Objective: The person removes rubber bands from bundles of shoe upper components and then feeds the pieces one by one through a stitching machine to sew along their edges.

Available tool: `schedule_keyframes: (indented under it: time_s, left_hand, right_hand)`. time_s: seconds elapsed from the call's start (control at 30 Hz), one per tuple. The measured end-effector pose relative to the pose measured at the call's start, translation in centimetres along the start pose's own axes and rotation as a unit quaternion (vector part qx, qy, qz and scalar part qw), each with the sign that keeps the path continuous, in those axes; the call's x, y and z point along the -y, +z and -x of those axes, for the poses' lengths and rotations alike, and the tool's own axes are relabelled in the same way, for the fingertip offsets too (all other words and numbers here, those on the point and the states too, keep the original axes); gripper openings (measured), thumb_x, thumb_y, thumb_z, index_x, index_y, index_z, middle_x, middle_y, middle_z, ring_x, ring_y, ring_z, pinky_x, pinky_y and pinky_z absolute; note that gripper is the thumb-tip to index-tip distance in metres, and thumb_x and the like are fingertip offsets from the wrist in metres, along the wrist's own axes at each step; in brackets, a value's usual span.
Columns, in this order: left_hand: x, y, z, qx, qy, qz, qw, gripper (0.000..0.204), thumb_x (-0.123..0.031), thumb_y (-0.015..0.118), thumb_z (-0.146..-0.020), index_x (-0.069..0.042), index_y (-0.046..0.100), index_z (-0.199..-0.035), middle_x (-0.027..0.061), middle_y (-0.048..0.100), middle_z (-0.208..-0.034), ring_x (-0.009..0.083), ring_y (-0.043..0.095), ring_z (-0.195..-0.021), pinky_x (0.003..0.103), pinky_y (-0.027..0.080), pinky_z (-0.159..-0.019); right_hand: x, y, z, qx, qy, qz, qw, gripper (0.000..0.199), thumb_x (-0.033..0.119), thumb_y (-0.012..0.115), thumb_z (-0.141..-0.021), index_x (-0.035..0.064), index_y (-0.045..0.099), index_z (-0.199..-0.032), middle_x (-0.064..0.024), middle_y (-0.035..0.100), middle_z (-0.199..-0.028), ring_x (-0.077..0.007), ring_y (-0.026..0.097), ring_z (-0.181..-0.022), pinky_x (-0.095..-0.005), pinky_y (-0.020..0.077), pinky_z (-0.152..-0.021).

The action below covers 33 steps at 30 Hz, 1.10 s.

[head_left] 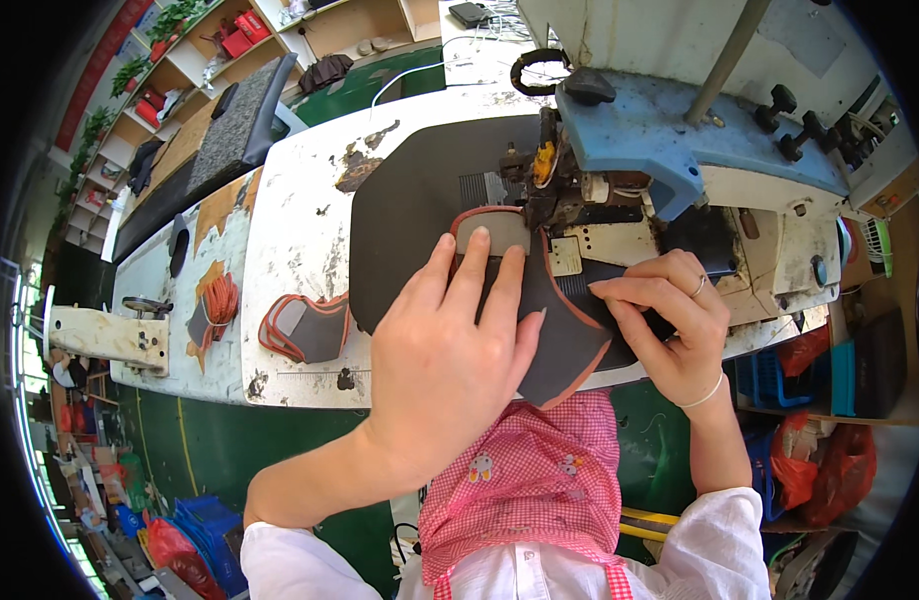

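Observation:
A dark grey shoe-upper piece with orange edging (558,345) lies under the head of a sewing machine (620,130). My left hand (450,335) rests flat on it, fingers spread, the fingertips on a lighter grey patch (492,232) beside the needle area. To the right of the piece, my right hand (675,325) is closed in a pinch, thumb and forefinger close to the piece's edge. Whatever is between those fingertips is hidden. The needle tip cannot be made out behind the machine parts.
Left of my hand another orange-edged piece (308,328) lies on the worn white table (300,220). Further left are a tied orange-edged bundle (218,300) and a second machine's arm (110,338). A dark board (410,180) lies beneath the work. Blue baskets (780,378) stand at right.

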<state>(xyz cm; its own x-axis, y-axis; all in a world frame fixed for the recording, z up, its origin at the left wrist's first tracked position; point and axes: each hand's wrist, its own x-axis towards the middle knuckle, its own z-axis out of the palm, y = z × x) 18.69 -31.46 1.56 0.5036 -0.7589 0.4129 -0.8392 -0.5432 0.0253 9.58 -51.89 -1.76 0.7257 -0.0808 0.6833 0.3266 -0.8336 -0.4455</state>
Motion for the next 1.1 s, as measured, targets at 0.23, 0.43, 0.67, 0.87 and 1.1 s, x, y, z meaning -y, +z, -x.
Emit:
schedule_keyframes:
  time_s: [0.23,0.43,0.67,0.87,1.1]
  left_hand:
    - [1.5,1.0,-0.5,-0.03,0.02,0.072,0.997,0.052,-0.03,0.08,-0.08,-0.003,0.068,-0.123,0.0145,0.065,-0.115,0.0351,0.059,-0.104,0.044,0.049,-0.091]
    - [4.2,2.1,-2.6,-0.057,-0.067,0.113,0.99,0.059,-0.032,0.086,-0.075,0.0,0.059,-0.116,0.0128,0.061,-0.097,0.0337,0.058,-0.099,0.045,0.047,-0.09]
    - [9.5,0.3,-1.6,-0.004,-0.226,0.516,0.826,0.024,-0.008,0.067,-0.097,-0.007,0.05,-0.114,0.0085,0.072,-0.089,0.011,0.067,-0.071,0.024,0.052,-0.051]
    - [23.2,4.1,13.4,-0.08,-0.455,0.36,0.811,0.041,-0.016,0.077,-0.091,-0.003,0.052,-0.121,0.0166,0.073,-0.111,0.0244,0.072,-0.093,0.034,0.06,-0.078]
    - [11.0,7.2,10.1,-0.104,-0.078,0.195,0.972,0.055,-0.016,0.083,-0.075,-0.005,0.063,-0.125,0.0144,0.059,-0.132,0.0327,0.054,-0.123,0.046,0.041,-0.104]
  right_hand:
    - [0.1,0.0,0.8,-0.035,-0.019,-0.046,0.998,0.024,-0.002,0.078,-0.071,0.0065,0.076,-0.093,-0.0047,0.066,-0.079,-0.0212,0.061,-0.07,-0.0338,0.0453,-0.066]
    - [3.0,2.7,6.3,0.109,-0.117,-0.196,0.968,0.017,0.004,0.078,-0.072,0.0078,0.077,-0.089,-0.0027,0.065,-0.071,-0.0225,0.059,-0.058,-0.035,0.0471,-0.055]
    - [-0.9,7.4,9.6,0.198,0.135,-0.072,0.968,0.021,0.009,0.073,-0.084,0.0016,0.073,-0.104,-0.0156,0.071,-0.095,-0.0364,0.067,-0.085,-0.0429,0.0522,-0.077]
    - [-3.5,11.1,10.6,0.238,0.206,0.067,0.947,0.027,0.014,0.067,-0.087,0.0015,0.069,-0.111,-0.0221,0.067,-0.111,-0.0433,0.063,-0.1,-0.0518,0.0489,-0.089]
    - [-8.7,10.7,14.4,0.246,0.082,0.228,0.938,0.034,0.014,0.067,-0.089,-0.0001,0.067,-0.12,-0.0203,0.069,-0.115,-0.04,0.065,-0.106,-0.0463,0.0504,-0.095]
